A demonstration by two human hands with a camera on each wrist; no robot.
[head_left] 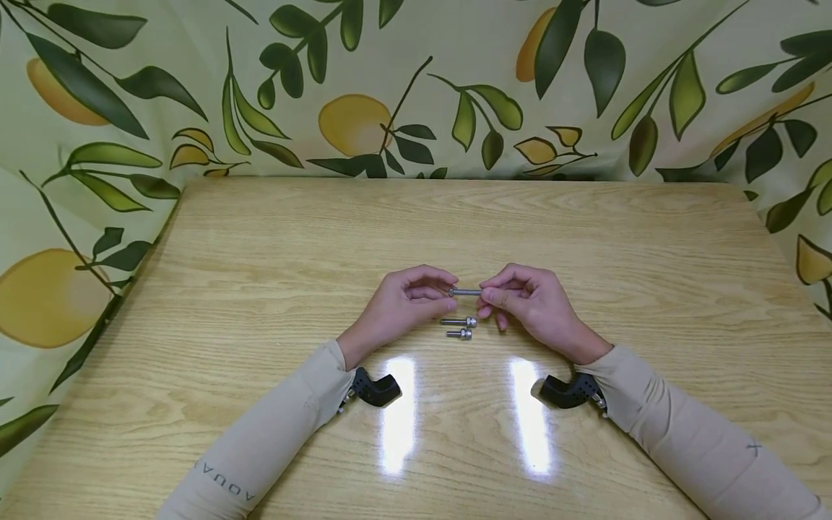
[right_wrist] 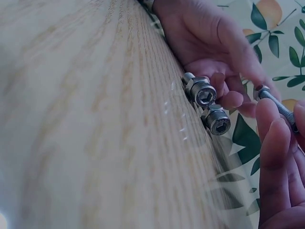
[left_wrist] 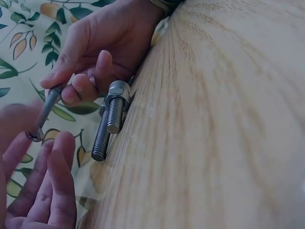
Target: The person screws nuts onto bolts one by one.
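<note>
My right hand [head_left: 536,303] pinches a long metal bolt [head_left: 466,292] at its head end between thumb and fingers, holding it level above the table. At the bolt's other end sits a hex nut [left_wrist: 34,136]. Around that nut my left hand [head_left: 406,297] has its thumb and forefinger spread apart; whether a fingertip touches the nut I cannot tell. Just below the hands, a longer socket-head bolt [head_left: 458,322] and a shorter one [head_left: 458,334] lie side by side on the table. Each carries a nut near its head, clear in the right wrist view.
The wood-grain table [head_left: 273,231] extends around both hands, with two bright light reflections near its front. A leaf-and-fruit patterned cloth [head_left: 468,43] hangs behind and along the sides. Black camera mounts [head_left: 377,388] sit at both wrists.
</note>
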